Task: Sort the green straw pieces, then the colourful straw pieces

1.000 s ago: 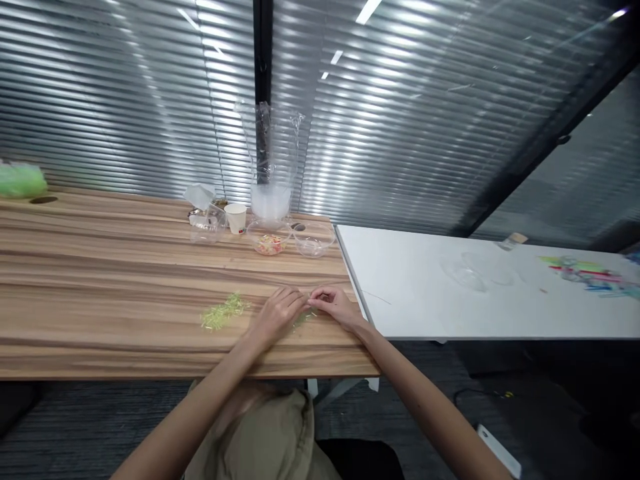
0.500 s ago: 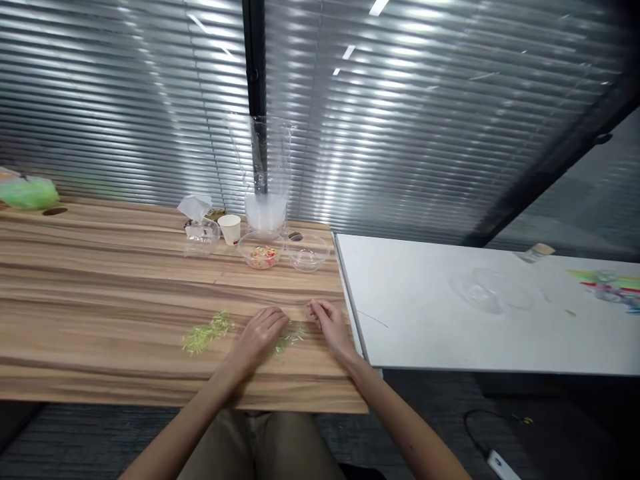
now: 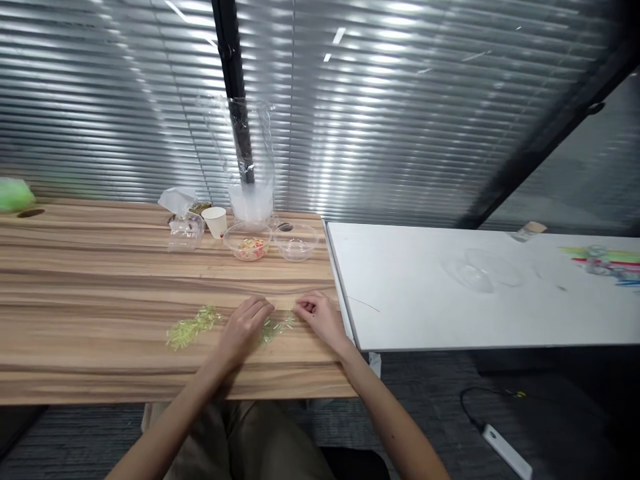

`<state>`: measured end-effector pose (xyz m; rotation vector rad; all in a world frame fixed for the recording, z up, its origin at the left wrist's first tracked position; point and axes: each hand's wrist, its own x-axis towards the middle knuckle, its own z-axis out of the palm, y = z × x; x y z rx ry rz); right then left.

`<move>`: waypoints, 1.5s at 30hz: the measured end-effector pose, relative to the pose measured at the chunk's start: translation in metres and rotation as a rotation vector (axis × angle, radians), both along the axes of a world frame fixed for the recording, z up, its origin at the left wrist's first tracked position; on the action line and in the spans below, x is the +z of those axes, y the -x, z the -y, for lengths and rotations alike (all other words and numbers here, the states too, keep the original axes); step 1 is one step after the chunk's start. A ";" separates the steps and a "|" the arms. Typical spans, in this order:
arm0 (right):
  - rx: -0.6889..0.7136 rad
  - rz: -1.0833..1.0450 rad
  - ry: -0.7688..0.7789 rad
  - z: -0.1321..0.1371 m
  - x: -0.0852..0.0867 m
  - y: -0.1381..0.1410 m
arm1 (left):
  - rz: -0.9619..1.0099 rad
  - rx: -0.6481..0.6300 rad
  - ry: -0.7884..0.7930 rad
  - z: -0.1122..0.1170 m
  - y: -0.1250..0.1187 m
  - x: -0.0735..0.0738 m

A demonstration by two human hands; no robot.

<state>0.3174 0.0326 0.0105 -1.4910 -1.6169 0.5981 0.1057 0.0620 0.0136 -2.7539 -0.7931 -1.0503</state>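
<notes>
My left hand (image 3: 247,325) rests over the wooden table, fingers bent and held together, with the tips at the left edge of a loose pile of short, pale green, see-through pieces (image 3: 274,329). Just across that pile, my right hand (image 3: 320,317) has its thumb and fingers pinched together at the pile's upper right. Whatever is between the fingertips of either hand is too small or hidden to make out. A larger heap of short yellow-green pieces (image 3: 193,327) lies left of my left hand.
Behind my hands stand a clear bowl with red and orange bits (image 3: 251,249), another clear bowl (image 3: 295,249), a paper cup (image 3: 215,222) and a clear bag with white contents (image 3: 252,202). A white table (image 3: 400,287) adjoins on the right, with a thin wire (image 3: 363,304) near its edge.
The view has shifted slightly, so things sit further left and higher. My right fingertips have come down closer to the pale green pile. My left hand stays beside it.
</notes>
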 end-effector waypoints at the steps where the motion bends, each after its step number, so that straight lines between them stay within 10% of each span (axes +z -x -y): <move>1: -0.007 0.025 0.003 -0.001 0.002 0.002 | 0.005 0.000 -0.009 0.000 0.000 0.000; 14: -0.009 0.028 -0.012 0.000 -0.001 0.006 | 0.076 0.048 -0.035 0.001 0.005 -0.005; 22: 0.056 0.021 -0.026 0.004 -0.001 0.007 | 0.257 0.418 -0.081 0.027 0.061 0.002; 29: 0.060 0.004 -0.036 0.007 -0.005 0.007 | 0.245 0.635 0.140 0.034 0.121 0.015; 45: 0.083 -0.140 -0.003 0.013 -0.001 0.003 | 0.331 0.626 0.570 0.032 0.115 0.016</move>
